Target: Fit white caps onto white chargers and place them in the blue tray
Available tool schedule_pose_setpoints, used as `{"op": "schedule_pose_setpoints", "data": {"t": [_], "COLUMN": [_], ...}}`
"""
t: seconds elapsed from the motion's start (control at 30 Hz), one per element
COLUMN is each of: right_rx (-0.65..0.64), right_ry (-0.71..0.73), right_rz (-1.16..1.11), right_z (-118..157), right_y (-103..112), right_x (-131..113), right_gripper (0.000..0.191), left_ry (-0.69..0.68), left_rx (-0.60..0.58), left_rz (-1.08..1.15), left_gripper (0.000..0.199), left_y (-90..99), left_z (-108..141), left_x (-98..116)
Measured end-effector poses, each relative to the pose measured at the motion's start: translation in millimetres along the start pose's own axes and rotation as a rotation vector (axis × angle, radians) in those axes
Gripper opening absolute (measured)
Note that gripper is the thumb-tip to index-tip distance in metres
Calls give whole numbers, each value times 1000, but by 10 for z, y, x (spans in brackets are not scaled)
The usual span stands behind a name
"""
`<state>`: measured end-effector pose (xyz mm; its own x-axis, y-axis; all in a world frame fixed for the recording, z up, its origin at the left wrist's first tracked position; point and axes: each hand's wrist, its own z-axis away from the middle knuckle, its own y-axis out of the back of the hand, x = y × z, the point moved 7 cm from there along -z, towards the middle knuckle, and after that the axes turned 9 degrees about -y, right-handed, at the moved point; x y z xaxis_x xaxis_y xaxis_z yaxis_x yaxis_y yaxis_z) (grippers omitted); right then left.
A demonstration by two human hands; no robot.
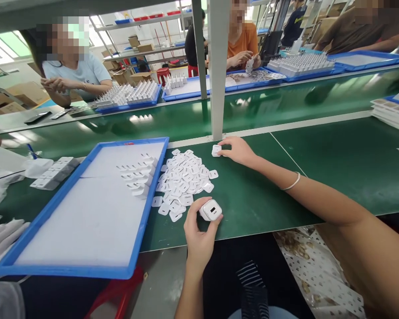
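My left hand (199,232) grips a small white charger cube (210,210) just above the near edge of the green table, its port face turned up. My right hand (237,150) reaches forward and pinches a small white square sticker (216,150) at the far edge of a heap of several similar stickers (182,179). A bracelet circles my right wrist. To the left lies a blue-rimmed tray (146,212) with a white liner, and several white chargers (138,177) stand in rows at its right side.
A grey post (217,71) rises just behind the heap. Left of the tray lie more chargers (53,173), plastic bags and a gloved hand (1,239). Across the green belt (286,102) other people work at blue trays of chargers. Stacked sheets (390,113) sit at right.
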<state>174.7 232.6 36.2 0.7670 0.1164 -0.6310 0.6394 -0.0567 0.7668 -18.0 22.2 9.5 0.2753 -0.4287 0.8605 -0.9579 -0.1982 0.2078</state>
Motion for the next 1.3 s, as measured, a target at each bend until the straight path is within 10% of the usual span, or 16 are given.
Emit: {"op": "schedule_pose_setpoints", "data": {"t": [0.23,0.43,1.3], "right_rx": [-281,-475,-507], "right_ry": [175,362,479], "right_rz": [-428,-487,-334], "right_z": [729,1336,1454], "right_y": [224,236,243], "right_x": [-361,-716,-781], "right_gripper": [37,31,11], "left_ry": [247,29,-109], "left_rx": [-196,-237,-299], "left_rz": [272,250,222], "left_gripper": [36,39,44], "left_y": [-140,-135,-216], "left_z": [85,65,-11], "left_x": [-81,80,147]}}
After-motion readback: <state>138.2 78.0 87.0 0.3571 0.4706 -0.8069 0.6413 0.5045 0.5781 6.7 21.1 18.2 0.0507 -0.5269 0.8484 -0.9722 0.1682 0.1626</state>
